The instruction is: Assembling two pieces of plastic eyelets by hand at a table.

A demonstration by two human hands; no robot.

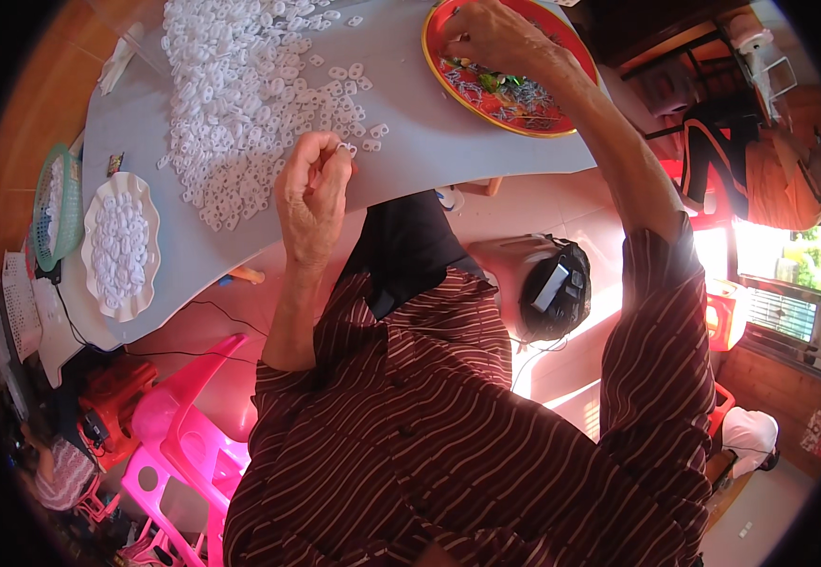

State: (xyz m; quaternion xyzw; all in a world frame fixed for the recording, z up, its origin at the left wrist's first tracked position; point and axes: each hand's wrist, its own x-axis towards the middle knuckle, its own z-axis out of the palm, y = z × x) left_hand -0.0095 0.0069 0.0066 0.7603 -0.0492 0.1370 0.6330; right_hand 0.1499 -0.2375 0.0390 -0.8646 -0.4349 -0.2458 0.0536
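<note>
My left hand [312, 194] is raised at the table's near edge, its fingers pinched on a small white plastic piece [347, 148] with holes in it. My right hand [492, 38] reaches into a round red tray [560, 115] with a yellow rim. Its fingers are curled together low over the tray, and whatever they hold is hidden. Many small grey metal-looking parts [527, 97] lie in the tray, with a patch of green and yellow pattern showing beside them. A large heap of similar white pieces [231, 85] spreads over the table, left of and beyond my left hand.
The grey-blue table [391, 90] curves along its near edge. At its left stand a scalloped white dish [152, 227] of white pieces and a green basket [72, 213]. A pink chair [183, 406] is at lower left, a black bag [561, 298] below. Other people sit farther off.
</note>
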